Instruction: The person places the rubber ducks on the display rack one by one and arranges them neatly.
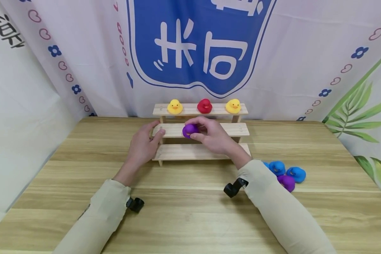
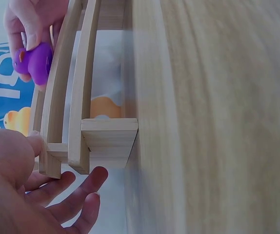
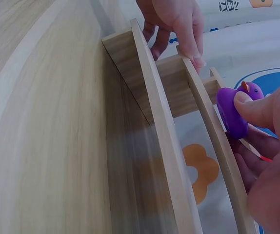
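A small three-tier wooden display stand stands on the table. My left hand grips the left end of its middle tier, thumb on top and fingers at the end and underneath. Over that tier, left of its centre, my right hand pinches a purple rubber duck between thumb and fingers. The right wrist view has the duck with its base at the board; whether it bears on the wood, I cannot tell. Along the top tier sit a yellow duck, a red duck and another yellow duck.
On the table, right of the stand, blue ducks and a purple duck lie grouped, partly hidden by my right sleeve. A printed curtain hangs close behind the stand.
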Available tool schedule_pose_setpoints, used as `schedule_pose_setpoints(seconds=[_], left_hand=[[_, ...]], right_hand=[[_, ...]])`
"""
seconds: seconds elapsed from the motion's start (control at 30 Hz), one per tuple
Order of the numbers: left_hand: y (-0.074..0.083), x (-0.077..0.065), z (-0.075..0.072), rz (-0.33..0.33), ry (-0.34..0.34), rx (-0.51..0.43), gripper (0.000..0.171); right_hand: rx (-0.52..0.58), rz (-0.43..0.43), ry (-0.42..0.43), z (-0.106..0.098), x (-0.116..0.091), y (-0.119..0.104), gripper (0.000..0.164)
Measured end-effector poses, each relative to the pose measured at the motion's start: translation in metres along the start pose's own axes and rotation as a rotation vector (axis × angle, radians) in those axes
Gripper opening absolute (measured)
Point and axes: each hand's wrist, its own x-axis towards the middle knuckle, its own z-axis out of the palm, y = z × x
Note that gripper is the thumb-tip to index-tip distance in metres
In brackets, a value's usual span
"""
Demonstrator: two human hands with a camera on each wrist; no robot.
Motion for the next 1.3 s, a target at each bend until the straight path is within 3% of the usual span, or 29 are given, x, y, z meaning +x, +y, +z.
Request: schedule_pose_setpoints(seconds=[0.7,1.03,1.3], left_hand=[[0.003,0.000,0.000,-0.011,-0.006,0.005,0.060],[0.003,0.000,0.000,-0.025,-0.005,0.002,0.060],[0.002,-0.001,0.000,0.003,0.001,0.014,0.059]], right_hand=[[-0.052,0.096,0.002,0.019,0.017,-0.012,0.035],[-0.070,0.090,0.008,0.026,0.023,-0.017,0.035],[-0.072,0.101,-0.007,0.026,0.023,-0.019,0.036]])
